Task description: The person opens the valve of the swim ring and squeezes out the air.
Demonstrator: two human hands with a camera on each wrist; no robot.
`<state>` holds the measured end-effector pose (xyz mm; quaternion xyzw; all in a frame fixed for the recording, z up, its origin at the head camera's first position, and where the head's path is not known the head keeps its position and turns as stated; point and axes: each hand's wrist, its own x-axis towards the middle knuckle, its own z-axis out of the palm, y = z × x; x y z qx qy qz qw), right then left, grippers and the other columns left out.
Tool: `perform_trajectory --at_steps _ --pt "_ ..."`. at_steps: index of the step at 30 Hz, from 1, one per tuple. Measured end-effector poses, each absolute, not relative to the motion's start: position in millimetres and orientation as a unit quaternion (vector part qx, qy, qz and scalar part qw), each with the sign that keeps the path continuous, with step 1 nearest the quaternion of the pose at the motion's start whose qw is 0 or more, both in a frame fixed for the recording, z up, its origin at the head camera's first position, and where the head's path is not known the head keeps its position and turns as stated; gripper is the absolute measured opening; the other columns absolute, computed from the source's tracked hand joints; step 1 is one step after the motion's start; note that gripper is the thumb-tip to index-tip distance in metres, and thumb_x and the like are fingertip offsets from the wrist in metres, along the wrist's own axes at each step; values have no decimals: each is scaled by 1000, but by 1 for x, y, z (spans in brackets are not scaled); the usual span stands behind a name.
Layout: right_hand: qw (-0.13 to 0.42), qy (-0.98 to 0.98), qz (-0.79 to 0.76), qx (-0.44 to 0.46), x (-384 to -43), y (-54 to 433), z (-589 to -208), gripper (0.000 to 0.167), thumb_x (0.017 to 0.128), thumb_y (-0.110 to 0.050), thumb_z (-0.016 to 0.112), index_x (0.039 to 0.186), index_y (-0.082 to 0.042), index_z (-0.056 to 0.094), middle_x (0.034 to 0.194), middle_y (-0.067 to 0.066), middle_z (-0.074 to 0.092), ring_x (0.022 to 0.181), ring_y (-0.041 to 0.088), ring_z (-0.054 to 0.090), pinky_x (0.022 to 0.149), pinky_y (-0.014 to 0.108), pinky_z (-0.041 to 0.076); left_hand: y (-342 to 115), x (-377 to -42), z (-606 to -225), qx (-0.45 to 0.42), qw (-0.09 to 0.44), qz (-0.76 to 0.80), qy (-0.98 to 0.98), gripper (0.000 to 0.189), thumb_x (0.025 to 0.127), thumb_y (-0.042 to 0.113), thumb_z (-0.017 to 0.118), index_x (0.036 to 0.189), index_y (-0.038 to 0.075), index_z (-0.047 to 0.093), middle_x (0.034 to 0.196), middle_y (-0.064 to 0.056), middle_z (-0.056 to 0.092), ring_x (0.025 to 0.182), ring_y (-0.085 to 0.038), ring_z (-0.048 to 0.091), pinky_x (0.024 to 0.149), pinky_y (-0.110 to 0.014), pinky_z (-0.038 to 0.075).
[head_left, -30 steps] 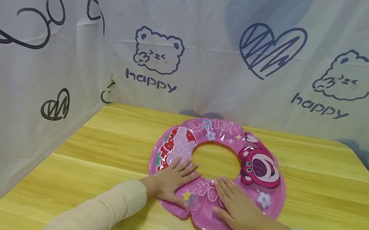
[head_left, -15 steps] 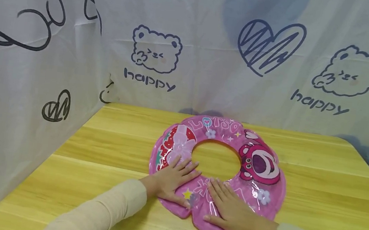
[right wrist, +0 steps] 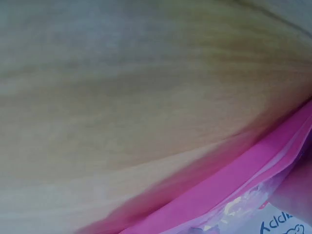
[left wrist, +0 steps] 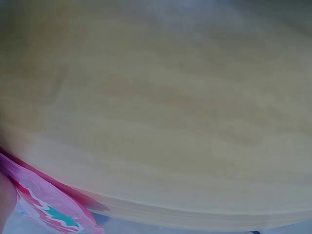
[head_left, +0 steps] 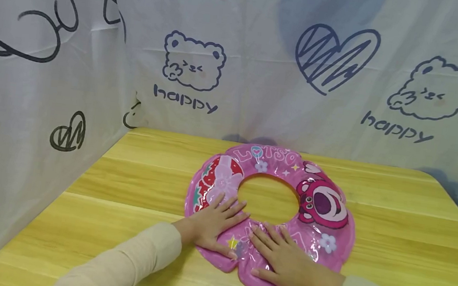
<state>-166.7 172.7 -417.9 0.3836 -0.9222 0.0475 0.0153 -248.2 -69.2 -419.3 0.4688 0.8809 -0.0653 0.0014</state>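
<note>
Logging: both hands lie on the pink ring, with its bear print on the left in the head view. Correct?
Wrong side: the head view shows the bear print on the right of the pink ring. The left hand and right hand do lie on it.

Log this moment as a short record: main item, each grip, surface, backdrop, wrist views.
main item: pink ring, marked "LOTSO", with a printed bear face
left grip: spread, resting on the ring's near-left part
right grip: resting on its near part, right of the other
surface: wood-grain table
backdrop: pale cloth with drawn bears, hearts and "happy"
wrist views: blurred, mostly table, ring edge at the bottom
</note>
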Motion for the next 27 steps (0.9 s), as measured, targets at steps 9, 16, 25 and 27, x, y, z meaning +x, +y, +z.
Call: perform_trajectory --at_steps 9,16,25,27 --pt "-13 -920 90 382 -169 183 -403 71 93 -54 40 146 -9 27 153 11 26 141 34 23 112 53 21 -80 -249 -419 491 -21 -81 867 100 75 75 47 150 16 16 157 -11 10 144 -33 8 116 -54 7" --pt "51 -928 83 361 -191 220 -388 75 91 -51 48 146 -5 26 153 14 24 140 34 23 118 28 -4 -96 -251 -421 520 -35 -90 849 103 74 75 49 150 15 14 157 -12 10 144 -35 9 116 -54 10" --pt "13 -950 110 292 -215 263 -400 88 83 -53 58 144 2 26 151 24 23 138 45 20 110 59 19 -103 -253 -418 536 -53 -97 837 103 74 75 50 149 13 18 156 -14 15 143 -36 13 116 -52 14" --pt "3 -950 114 289 -216 266 -404 89 83 -54 58 143 3 28 150 25 23 137 46 20 110 60 19 -102 -253 -417 535 -58 -99 837 102 74 74 50 149 13 19 155 -14 16 143 -36 15 115 -52 15"
